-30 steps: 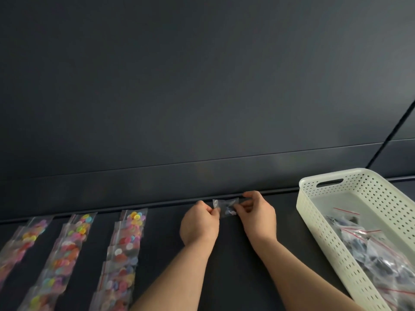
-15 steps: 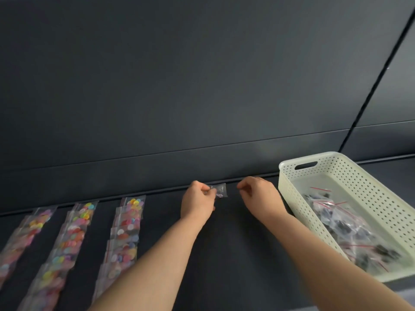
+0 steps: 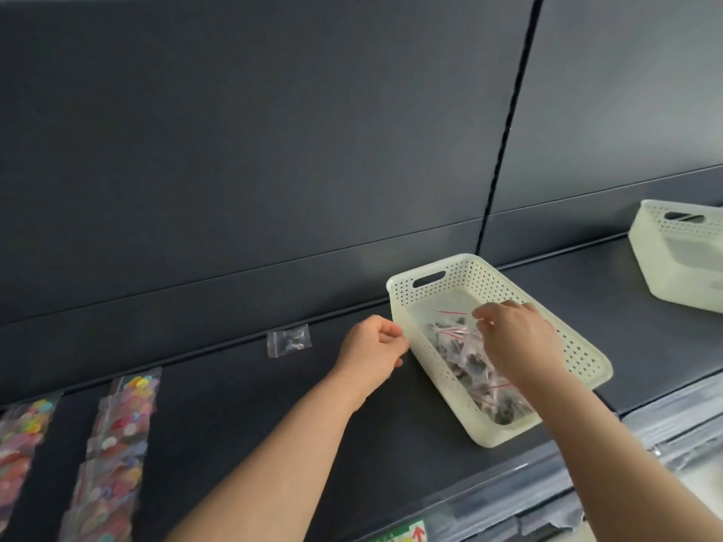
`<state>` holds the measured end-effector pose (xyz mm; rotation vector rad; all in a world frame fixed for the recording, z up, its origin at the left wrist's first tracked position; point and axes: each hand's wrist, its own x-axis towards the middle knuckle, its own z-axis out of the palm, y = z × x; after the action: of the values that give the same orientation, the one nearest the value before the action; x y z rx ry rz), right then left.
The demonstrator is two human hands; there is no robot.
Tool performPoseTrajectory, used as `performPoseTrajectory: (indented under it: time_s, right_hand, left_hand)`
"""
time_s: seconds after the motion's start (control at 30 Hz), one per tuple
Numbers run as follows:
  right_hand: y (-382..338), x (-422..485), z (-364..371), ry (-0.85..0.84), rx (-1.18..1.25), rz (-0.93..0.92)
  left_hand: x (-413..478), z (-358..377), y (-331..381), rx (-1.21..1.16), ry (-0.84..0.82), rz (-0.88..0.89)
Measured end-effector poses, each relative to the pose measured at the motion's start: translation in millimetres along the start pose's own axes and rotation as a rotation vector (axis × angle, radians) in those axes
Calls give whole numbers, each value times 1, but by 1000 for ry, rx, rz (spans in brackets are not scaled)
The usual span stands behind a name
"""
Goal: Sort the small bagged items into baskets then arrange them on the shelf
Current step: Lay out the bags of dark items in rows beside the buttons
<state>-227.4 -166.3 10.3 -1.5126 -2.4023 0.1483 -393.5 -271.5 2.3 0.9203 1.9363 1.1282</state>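
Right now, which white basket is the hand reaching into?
The nearer white perforated plastic basket, holding small clear bags: the right hand reaches into it. The other white basket, far right, has no hand near.

Matte dark grey back panels (image 3: pixel 274 131) rise behind the dark shelf (image 3: pixel 391 444), split by a vertical black seam (image 3: pixel 504 131). A clear plastic strip (image 3: pixel 508 494) edges the shelf's front.

The second basket (image 3: pixel 680 260) at far right is cut by the picture's edge. The row of button bags (image 3: pixel 117 444) runs off the bottom, the leftmost row (image 3: pixel 21 440) off the left side as well. The right hand (image 3: pixel 516 338) covers some bags in the near basket (image 3: pixel 426 295) — whether its fingertips pinch one cannot be told. The lone small bag (image 3: pixel 288 340) is too small to make out its contents
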Motion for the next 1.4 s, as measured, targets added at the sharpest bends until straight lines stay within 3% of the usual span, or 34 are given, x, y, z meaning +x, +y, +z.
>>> performPoseTrajectory:
  time_s: [0.1, 0.23, 0.4, 0.6, 0.73, 0.83, 0.97, 1.1, 1.23, 1.4]
  right_hand:
    - [10, -2, 1, -140, -126, 56]
    - [14, -5, 6, -137, -59, 66]
    - [-7, -2, -12, -35, 291, -81]
    - [-54, -8, -26, -199, 770, -198]
    - [-77, -9, -15, -244, 1036, -162]
    - [-91, -16, -3, -373, 1249, -64]
    - [-110, -29, 25, -590, 1224, 8]
    - [-125, -37, 46, -617, 1316, 114]
    - [-133, -35, 57, -630, 1239, 114]
    - [-144, -23, 68, -658, 1084, 108]
  left_hand:
    - [0, 10, 4, 3, 1, 9]
    - [-4, 12, 8, -13, -3, 7]
    - [-10, 3, 14, -52, 23, 78]
    - [-24, -20, 12, -81, -119, 174]
    - [-32, -41, 0, -135, 36, 84]
    - [-36, -54, -15, -407, 142, -40]
    - [-45, -64, -31, -692, 190, -129]
    - [-52, -69, -48, -735, 181, -191]
    - [-54, -80, -67, -620, 232, -275]
    - [-48, -99, -82, -243, 425, -290]
